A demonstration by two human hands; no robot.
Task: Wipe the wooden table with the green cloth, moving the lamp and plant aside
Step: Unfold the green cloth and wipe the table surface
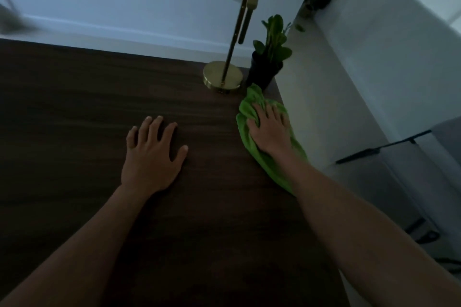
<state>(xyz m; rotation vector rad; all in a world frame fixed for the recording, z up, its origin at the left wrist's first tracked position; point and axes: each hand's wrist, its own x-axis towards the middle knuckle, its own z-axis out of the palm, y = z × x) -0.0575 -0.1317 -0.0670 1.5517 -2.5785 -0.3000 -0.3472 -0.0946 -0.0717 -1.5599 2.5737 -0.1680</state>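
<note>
Wiping by the table's (pixel 99 112) far corner, lamp (pixel 222 78) and plant (pixel 269 57) not yet shifted.
The right hand (pixel 270 129) pressed flat on the cloth (pixel 273 168) at the right edge, just short of the plant; the left hand (pixel 152 152) lay open on bare wood. It should lift the lamp next, I'd say.

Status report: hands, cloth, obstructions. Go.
Left hand flat on table, empty. Right hand pressing cloth at right edge. Lamp and plant just ahead in corner.
</note>
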